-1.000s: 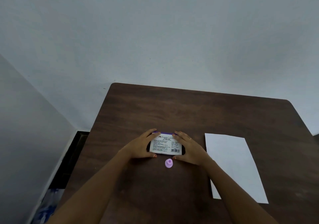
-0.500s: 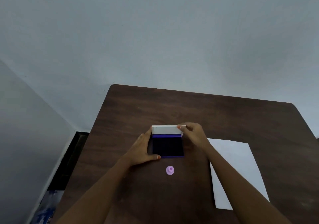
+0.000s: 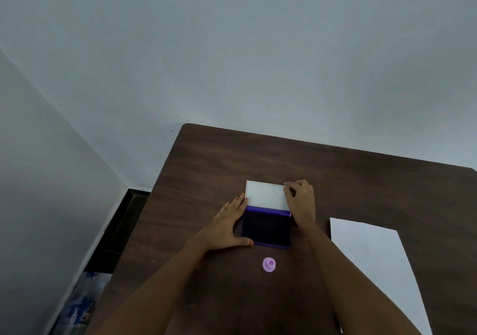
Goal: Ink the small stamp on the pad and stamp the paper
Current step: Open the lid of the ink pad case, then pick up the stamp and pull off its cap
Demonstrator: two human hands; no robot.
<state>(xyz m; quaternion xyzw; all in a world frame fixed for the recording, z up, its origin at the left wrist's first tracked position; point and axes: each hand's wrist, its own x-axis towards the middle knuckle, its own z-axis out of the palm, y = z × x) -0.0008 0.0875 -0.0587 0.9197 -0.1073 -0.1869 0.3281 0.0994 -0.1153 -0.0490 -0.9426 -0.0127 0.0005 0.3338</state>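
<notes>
The ink pad (image 3: 267, 227) lies open in the middle of the dark wooden table, its dark purple surface bare. Its white lid (image 3: 265, 195) is folded back, away from me. My left hand (image 3: 227, 227) presses against the pad's left side, thumb on the near corner. My right hand (image 3: 300, 201) pinches the lid's far right corner. A small pink round stamp (image 3: 269, 264) stands on the table just in front of the pad, untouched. The white paper (image 3: 374, 262) lies to the right of my right forearm.
The table (image 3: 206, 169) has rounded far corners and stands against a pale wall. On the floor to the left are a dark strip and a bluish plastic packet (image 3: 77, 303).
The pad was closed with both hands on it; my right hand has swung the lid up and back until it lies nearly flat. My left hand stayed on the base.
</notes>
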